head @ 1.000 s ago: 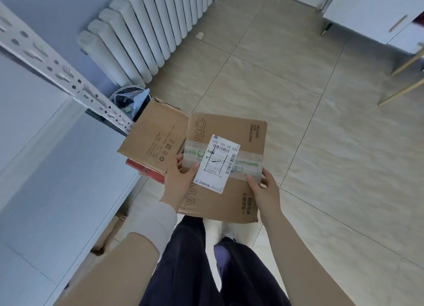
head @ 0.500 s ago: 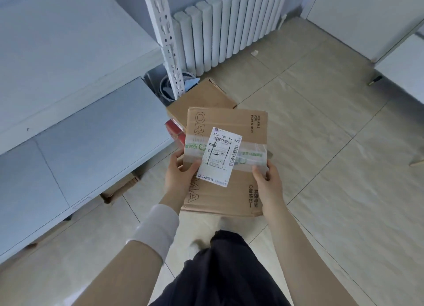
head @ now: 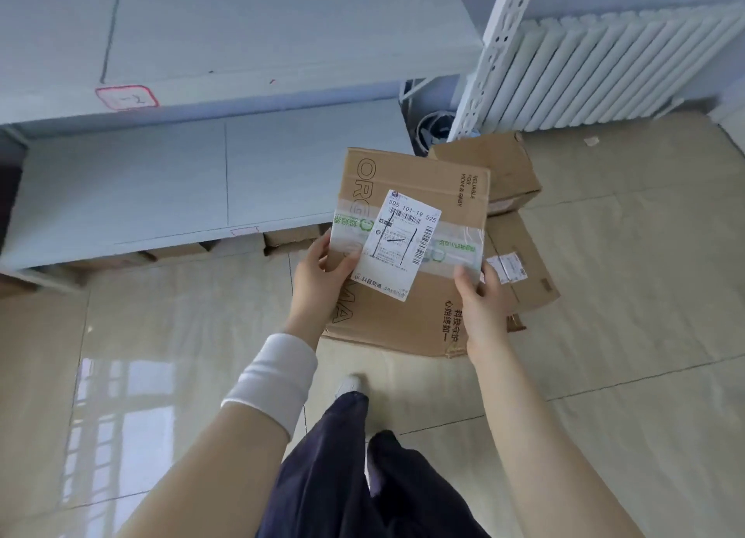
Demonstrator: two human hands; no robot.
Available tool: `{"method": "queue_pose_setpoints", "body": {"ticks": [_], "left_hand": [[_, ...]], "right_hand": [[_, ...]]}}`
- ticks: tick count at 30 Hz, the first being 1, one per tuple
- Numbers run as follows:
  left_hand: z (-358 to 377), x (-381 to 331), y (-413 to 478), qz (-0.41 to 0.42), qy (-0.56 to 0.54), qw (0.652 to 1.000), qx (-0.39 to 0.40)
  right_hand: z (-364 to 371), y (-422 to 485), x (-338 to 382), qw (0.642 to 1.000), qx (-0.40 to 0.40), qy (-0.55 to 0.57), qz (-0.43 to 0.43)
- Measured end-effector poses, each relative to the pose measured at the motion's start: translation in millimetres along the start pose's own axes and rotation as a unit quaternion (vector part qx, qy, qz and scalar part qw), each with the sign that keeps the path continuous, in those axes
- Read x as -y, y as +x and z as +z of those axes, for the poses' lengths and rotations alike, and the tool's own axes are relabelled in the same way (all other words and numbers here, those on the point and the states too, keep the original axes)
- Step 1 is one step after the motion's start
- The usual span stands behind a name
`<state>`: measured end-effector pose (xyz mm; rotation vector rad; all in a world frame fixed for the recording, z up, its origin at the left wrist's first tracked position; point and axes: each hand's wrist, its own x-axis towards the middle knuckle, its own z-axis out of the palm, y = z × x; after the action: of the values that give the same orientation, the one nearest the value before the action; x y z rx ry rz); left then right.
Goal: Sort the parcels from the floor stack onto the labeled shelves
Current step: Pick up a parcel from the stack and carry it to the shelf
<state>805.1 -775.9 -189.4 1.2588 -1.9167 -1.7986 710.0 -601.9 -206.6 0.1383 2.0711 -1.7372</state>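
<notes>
A person holds a flat cardboard parcel (head: 407,251) above the tiled floor (head: 604,336), left hand (head: 322,273) and right hand (head: 481,307) each closing its grip on a side edge, label (head: 403,245) up (likely so the address code can be read against the shelf tags). More parcels (head: 508,198) lie stacked on the floor just beyond. The red-framed tag (head: 127,97) on the upper shelf (head: 262,33) is too blurred to read; boxes under the lower shelf (head: 161,182) are mostly hidden.
</notes>
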Motion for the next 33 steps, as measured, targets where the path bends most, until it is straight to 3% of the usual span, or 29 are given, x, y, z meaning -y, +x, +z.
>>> {"method": "queue_pose_setpoints", "body": {"ticks": [5,13,26,33], "left_hand": [[-23.7,17.2,-45.2,0.007,-0.028,0.997,-0.069],[-73.6,7.8,-102.7,0.06,-0.055,0.988,-0.13],[-169.8,-9.3,-157.5,0.132,-0.083,0.975,-0.159],[-180.6,-67.0,-143.3,0.185,-0.094,0.964,-0.168]], "right_hand": [[4.3,-26.3,-3.9,0.997,0.073,-0.017,-0.02],[20.8,-85.4,24.4,0.99,0.101,-0.019,-0.096],[75.4,-171.3,50.6,0.98,0.114,0.019,-0.164],[89.0,-161.4,107.6,0.969,0.122,0.048,-0.211]]}}
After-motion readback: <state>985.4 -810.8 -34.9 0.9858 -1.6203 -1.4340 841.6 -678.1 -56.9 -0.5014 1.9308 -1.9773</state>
